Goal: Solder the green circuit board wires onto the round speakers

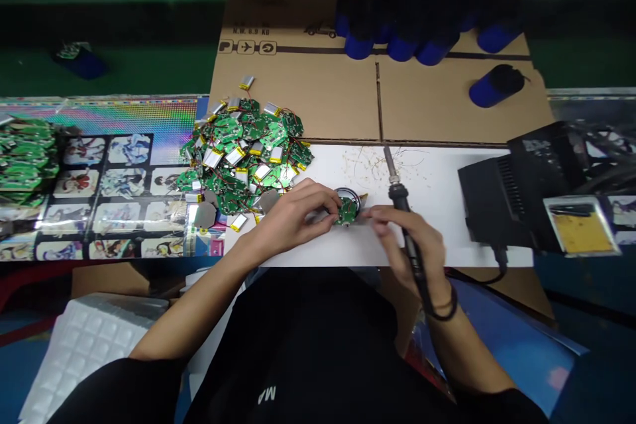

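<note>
My left hand (pixel 311 214) pinches the left edge of a small green circuit board (pixel 346 211) just above the white work surface. Behind that board shows a dark round ring (pixel 349 195), partly covered by it. A soldering iron (pixel 401 202) rests in my right hand (pixel 415 238), its metal tip pointing up and away from me. The right thumb and forefinger reach toward the board's right side; that hand is slightly blurred, and I cannot tell if its fingertips touch anything. Left of my hands lies a heap of green boards with silver battery cells (pixel 248 149).
Cardboard (pixel 318 93) borders the white surface at the back, with several blue cylinders (pixel 489 89) on it. On the right stand a black box (pixel 489 202) with a cable and a tray with a yellow sponge (pixel 580 228). More boards (pixel 27 159) are stacked far left.
</note>
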### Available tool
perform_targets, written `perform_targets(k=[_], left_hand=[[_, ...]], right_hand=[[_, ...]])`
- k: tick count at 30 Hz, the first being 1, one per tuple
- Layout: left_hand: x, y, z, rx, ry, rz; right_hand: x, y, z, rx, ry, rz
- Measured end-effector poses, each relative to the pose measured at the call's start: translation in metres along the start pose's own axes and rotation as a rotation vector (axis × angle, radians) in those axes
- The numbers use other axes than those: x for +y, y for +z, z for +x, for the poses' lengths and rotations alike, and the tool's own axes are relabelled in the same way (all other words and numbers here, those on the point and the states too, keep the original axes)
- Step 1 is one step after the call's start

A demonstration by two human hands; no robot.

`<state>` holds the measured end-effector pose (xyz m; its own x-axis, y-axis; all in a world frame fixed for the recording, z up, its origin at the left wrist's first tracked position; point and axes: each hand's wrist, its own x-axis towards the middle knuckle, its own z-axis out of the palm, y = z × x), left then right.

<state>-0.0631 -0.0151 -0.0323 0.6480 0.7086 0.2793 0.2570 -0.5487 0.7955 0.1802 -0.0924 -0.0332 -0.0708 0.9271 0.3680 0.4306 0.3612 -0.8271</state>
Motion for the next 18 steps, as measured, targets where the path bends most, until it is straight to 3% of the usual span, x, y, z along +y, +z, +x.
perform_targets(k=[3,6,12,18], left_hand=[[0.0,-0.001,0.0,0.0,0.0,0.005],[-0.001,0.002,-0.002,0.016,0.004,0.005],[-0.006,0.008,-0.003,0.143,0.104,0.16],[-0.004,0.0,0.005,-0.021,0.156,0.26]], right_hand=[[0.007,0.011,0.0,-0.039,-0.105,-0.117],[0.014,0.017,0.005,-0.037,-0.1,-0.094],[0.02,0.009,0.011,-0.062,-0.093,-0.106],[0.023,0.003,0.019,-0.097,-0.046,-0.086]])
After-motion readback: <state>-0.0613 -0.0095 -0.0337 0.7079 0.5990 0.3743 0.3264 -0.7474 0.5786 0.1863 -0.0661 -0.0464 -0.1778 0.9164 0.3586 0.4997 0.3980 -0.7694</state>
